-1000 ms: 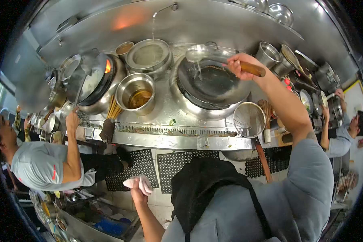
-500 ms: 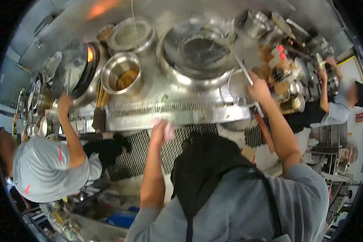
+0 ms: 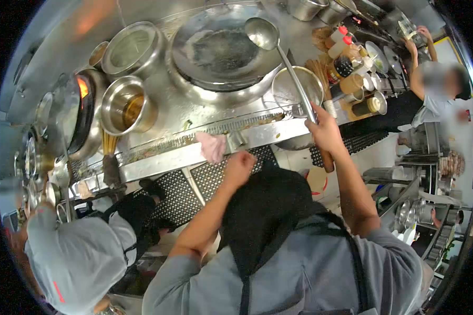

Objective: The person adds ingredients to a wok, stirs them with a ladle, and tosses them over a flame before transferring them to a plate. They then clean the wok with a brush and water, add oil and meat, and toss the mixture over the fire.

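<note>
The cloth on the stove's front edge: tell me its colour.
The cloth is pale pink, seen in the head view, beside the left hand.

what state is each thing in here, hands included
right hand: closed on the ladle handle
ladle: bowl held over the wok
wok: on the burner, wet inside
left hand: fisted, holding nothing visible
pink cloth: draped over the counter edge
left burner: lit

No legible text or labels.
</note>
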{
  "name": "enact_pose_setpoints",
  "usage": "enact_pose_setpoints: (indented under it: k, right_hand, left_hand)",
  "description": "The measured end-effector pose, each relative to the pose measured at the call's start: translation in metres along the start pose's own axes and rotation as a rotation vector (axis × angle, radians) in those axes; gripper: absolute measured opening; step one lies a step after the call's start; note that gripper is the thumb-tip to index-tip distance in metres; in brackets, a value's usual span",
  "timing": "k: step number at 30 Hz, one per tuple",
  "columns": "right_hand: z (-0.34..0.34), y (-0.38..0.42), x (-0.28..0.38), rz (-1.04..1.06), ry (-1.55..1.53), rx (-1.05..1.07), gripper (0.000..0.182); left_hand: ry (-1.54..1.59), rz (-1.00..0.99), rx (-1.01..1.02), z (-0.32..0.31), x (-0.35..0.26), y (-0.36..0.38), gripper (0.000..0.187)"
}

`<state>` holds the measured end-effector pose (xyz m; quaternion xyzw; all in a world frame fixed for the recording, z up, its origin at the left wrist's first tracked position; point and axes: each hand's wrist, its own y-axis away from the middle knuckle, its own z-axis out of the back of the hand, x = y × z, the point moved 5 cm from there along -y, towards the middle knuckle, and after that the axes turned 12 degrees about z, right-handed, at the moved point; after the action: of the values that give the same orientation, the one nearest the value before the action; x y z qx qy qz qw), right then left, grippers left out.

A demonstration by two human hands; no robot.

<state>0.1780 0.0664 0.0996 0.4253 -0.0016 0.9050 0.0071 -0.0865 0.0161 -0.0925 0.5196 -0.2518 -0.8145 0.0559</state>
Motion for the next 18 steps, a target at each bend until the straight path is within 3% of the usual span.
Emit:
enact_pose_setpoints:
  k: [1, 2, 4, 5, 7, 8, 9, 11, 13, 14, 17, 18]
  right_hand:
    - [0.004, -0.002, -0.002, -0.011, -0.015, 0.009, 0.059]
    - [0.008, -0.006, -0.009, 0.097, 0.013, -0.010, 0.059]
    - [0.014, -0.013, -0.009, 0.043, 0.004, 0.006, 0.059]
    - [0.016, -0.014, -0.007, -0.015, 0.083, 0.016, 0.058]
    - [0.019, -0.018, -0.017, 0.082, 0.085, -0.028, 0.057]
    - [0.023, -0.020, -0.022, 0.165, 0.207, -0.056, 0.058]
    - [0.029, -0.021, -0.018, -0.005, 0.223, -0.018, 0.059]
    - [0.042, -0.021, -0.028, -0.056, 0.213, -0.061, 0.058]
    - [0.055, -0.023, -0.050, 0.052, 0.222, -0.203, 0.056]
    - [0.062, -0.025, -0.062, 0.103, 0.231, -0.269, 0.055]
    - [0.080, -0.056, -0.092, -0.054, 0.367, -0.207, 0.051]
    - [0.080, -0.065, -0.107, -0.050, 0.327, -0.226, 0.050]
  left_hand:
    - [-0.107, -0.075, 0.051, -0.045, 0.008, -0.011, 0.035]
    - [0.109, 0.306, 0.431, -0.105, 0.046, -0.045, 0.035]
    - [0.595, 0.582, 0.641, -0.178, 0.076, -0.099, 0.052]
    - [0.694, 0.733, 0.503, -0.210, 0.083, -0.122, 0.046]
    - [1.054, 0.506, 0.621, -0.313, 0.158, -0.196, 0.042]
    - [1.292, 0.601, 0.533, -0.313, 0.130, -0.194, 0.040]
    - [1.529, 0.673, 0.425, -0.310, 0.097, -0.190, 0.037]
    - [1.750, 0.582, 0.348, -0.333, 0.106, -0.199, 0.032]
    - [1.921, 0.573, 0.348, -0.327, 0.098, -0.207, 0.028]
    - [1.893, 0.605, 0.334, -0.322, 0.090, -0.202, 0.020]
    - [1.804, 0.456, 0.417, -0.323, 0.087, -0.193, 0.015]
    - [1.740, 0.636, 0.410, -0.320, 0.091, -0.183, 0.016]
